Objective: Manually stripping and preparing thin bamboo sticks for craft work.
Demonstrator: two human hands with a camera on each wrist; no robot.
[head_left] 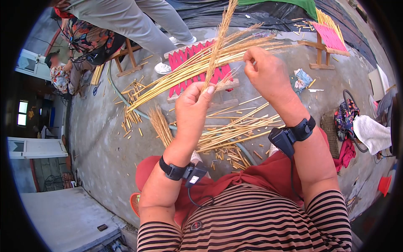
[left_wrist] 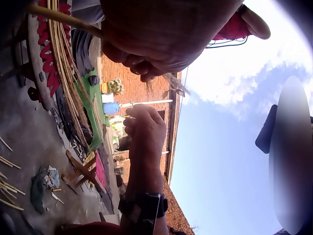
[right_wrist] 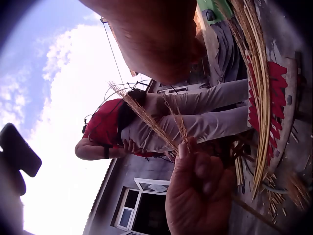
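My left hand [head_left: 192,108] grips a reed stalk with its feathery seed head [head_left: 221,33] rising above the fist. A smaller wisp [head_left: 225,80] sticks out beside the thumb. In the right wrist view the left hand [right_wrist: 200,193] shows its thumb pressed on the stalk, two plumes [right_wrist: 151,122] fanning out above. My right hand [head_left: 266,75] is raised to the right, apart from the stalk, fingers curled and thumb close to them; nothing shows between them. Beyond both hands, a bundle of long stalks [head_left: 180,77] lies across a wooden stool with pink webbing [head_left: 178,59].
Loose stalks [head_left: 247,122] and short cut pieces [head_left: 231,157] litter the concrete floor near my feet. A hose [head_left: 117,90] curves through them. Someone in grey trousers [head_left: 121,21] stands just past the stool. A second pink-topped stool [head_left: 329,38] stands at the far right.
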